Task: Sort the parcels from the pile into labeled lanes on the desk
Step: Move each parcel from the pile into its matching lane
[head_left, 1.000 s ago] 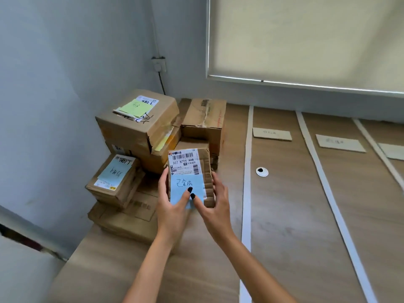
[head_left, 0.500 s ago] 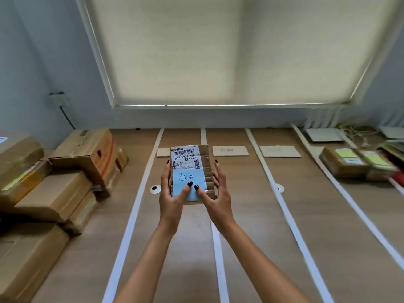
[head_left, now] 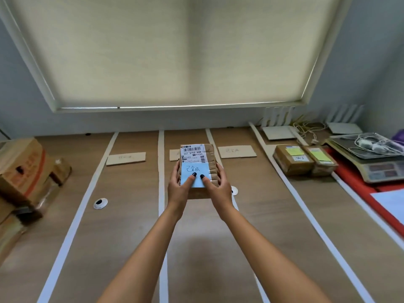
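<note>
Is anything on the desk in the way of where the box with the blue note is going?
Nothing visible. Both hands hold the parcel over the lane between two white strips; its desk surface looks bare.

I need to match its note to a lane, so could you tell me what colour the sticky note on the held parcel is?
Light blue with dark handwriting, on the sticky note; head view.

My two forearms come into view from the bottom edge, both bare from the elbow down, with no sleeves, watch, bracelet or rings showing on them. My left hand [head_left: 178, 189] and my right hand [head_left: 218, 188] are gloveless, and the one thumbnail visible on each is painted in a dark, near-black polish. My other nails are turned away from the head camera, so I cannot tell how they look.
</note>
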`<state>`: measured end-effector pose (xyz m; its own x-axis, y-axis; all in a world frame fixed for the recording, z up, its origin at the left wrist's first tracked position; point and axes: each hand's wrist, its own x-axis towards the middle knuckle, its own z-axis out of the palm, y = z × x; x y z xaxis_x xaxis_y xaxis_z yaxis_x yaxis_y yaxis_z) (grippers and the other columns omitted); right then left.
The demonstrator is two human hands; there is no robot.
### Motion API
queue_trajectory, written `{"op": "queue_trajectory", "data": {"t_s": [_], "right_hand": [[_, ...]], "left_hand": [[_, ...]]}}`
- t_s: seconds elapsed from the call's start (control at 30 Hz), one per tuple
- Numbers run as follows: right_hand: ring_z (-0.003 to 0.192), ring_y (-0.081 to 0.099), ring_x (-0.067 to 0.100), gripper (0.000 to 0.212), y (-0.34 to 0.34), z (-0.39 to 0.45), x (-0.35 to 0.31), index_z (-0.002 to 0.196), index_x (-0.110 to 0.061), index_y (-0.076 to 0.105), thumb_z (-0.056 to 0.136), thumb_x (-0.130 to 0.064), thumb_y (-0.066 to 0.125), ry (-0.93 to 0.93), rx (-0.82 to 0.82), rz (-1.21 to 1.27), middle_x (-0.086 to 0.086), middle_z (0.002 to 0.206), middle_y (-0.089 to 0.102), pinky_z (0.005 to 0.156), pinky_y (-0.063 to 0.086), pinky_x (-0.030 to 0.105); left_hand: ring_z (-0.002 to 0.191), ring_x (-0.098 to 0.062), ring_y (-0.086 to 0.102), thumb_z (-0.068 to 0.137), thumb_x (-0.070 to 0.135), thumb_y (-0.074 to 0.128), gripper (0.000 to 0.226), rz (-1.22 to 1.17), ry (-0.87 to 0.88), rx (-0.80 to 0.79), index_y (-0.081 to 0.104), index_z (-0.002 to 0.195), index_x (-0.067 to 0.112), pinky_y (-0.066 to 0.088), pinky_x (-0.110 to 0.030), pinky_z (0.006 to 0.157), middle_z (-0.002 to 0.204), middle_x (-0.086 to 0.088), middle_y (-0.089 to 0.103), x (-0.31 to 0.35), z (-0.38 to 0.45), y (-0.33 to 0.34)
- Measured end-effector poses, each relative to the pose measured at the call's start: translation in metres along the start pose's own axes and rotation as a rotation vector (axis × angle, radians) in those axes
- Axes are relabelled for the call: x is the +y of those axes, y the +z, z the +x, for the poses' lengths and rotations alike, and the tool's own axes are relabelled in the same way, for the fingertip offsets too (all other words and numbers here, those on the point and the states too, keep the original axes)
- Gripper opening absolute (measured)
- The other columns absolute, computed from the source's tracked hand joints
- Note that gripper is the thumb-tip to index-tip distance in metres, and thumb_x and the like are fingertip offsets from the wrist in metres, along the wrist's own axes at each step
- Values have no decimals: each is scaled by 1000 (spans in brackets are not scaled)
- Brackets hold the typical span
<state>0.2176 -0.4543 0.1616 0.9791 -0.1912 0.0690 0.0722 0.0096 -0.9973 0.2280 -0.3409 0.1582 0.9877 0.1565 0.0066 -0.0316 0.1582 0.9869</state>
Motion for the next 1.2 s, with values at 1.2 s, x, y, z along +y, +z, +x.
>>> {"op": "queue_trajectory", "data": {"t_s": [1.2], "right_hand": [[101,55,0,66,-196,273,171,136,-40,34,84,-13,65,222,-38,-186,-20,119,47,84,53,21]], "left_hand": [[120,-21,52,87,12,63,65,230,-222,1,33,141,31,50,-41,95,138,-3,49,-194,198,242]]}}
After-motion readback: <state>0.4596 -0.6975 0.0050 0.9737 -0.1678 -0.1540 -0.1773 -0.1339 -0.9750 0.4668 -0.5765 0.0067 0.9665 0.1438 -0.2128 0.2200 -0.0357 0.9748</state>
